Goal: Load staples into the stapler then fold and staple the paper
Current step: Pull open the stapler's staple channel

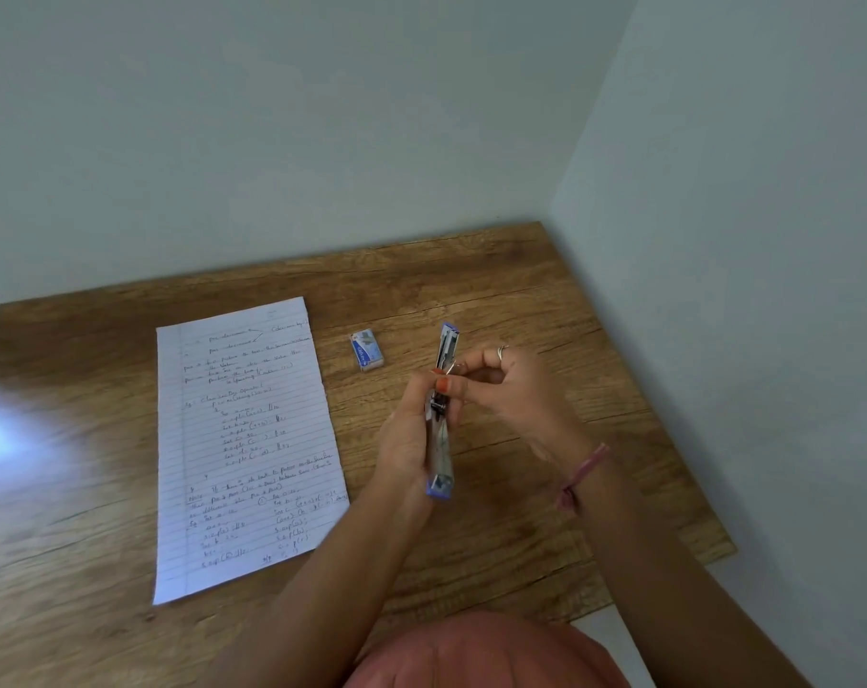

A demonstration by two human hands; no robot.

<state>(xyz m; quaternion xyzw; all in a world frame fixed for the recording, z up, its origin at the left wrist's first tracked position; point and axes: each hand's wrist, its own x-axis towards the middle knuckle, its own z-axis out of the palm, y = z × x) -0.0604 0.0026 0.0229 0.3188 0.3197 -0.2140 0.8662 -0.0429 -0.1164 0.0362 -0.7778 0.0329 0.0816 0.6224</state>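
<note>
A stapler (441,414), swung open, is gripped in the left hand (409,439) above a wooden table (520,290). The right hand (501,384) pinches what looks like a staple strip (452,367) at its channel, so loading seems underway. Left of the stapler, a handwritten sheet (242,439) lies flat, unfolded, unstapled; the staple box (367,355) sits between.

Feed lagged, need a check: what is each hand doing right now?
Left hand: grips the opened stapler, held above the table.
Right hand: fingers curled, pinching something small and metallic at the stapler's channel; probably staples, too small to confirm.
</note>
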